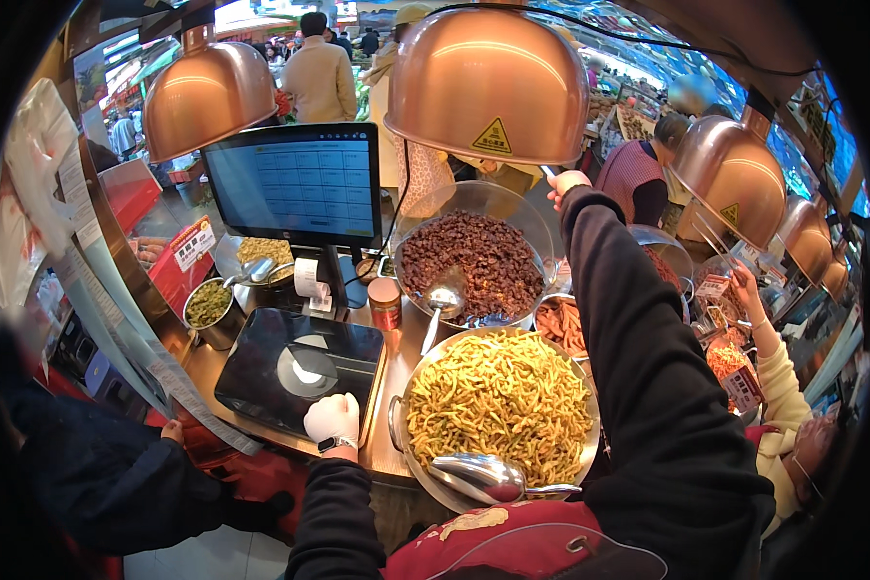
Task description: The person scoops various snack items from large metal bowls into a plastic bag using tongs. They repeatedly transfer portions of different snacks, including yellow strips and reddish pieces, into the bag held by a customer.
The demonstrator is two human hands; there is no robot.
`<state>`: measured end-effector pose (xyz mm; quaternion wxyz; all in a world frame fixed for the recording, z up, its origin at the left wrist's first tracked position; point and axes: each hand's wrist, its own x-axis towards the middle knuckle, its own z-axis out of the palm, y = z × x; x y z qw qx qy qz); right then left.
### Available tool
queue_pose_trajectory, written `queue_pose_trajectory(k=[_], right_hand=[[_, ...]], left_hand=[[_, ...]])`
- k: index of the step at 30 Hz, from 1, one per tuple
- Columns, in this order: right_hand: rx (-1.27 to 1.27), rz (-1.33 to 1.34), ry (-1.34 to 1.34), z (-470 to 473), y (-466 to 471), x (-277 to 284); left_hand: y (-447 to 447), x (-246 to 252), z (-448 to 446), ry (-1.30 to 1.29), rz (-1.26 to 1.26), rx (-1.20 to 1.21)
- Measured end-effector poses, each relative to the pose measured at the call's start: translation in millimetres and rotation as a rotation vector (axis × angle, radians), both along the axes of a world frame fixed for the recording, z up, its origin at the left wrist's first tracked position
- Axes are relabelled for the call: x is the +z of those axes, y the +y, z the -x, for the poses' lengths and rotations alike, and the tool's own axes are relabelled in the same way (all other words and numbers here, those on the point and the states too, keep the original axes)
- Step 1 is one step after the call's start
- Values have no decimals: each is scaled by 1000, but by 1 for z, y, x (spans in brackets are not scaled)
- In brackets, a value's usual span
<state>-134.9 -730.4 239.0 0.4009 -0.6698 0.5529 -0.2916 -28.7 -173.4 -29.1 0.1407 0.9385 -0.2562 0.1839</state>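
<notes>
My left hand (333,420), in a white glove with a watch at the wrist, is closed on the front edge of a black glass-topped scale (297,370); nothing shows in it. Reaching far forward, my right hand (567,185) grips a thin light-coloured item, its far part hidden by the copper heat lamp (487,87). Below my arms stands a wide metal pan of yellow-green fried strips (500,399), with a metal scoop (478,477) lying on them. Behind it, a clear-walled bowl holds dark red-brown food (471,261) and a metal ladle (446,299).
A touchscreen monitor (297,185) and a red-capped jar (385,303) stand behind the scale. A pot of green pickles (209,304) is at the left. A person in dark clothes (116,464) stands left; a co-worker's hand (745,290) holds tongs at right.
</notes>
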Motion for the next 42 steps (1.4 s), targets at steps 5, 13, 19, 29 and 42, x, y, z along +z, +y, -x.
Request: queue_pose_trajectory(k=[5, 13, 19, 29, 42], right_hand=[[4, -1, -5, 4, 0, -5], [19, 21, 64, 22, -5, -8], [43, 61, 185, 25, 4, -16], [83, 86, 251, 25, -34, -50], [222, 142, 238, 5, -42, -56]], left_hand=[[2, -2, 0, -2, 26, -21], [-3, 3, 3, 57, 29, -28], [0, -7, -2, 26, -9, 12], [-5, 0, 3, 81, -59, 37], [-4, 6, 7, 138, -116, 58]])
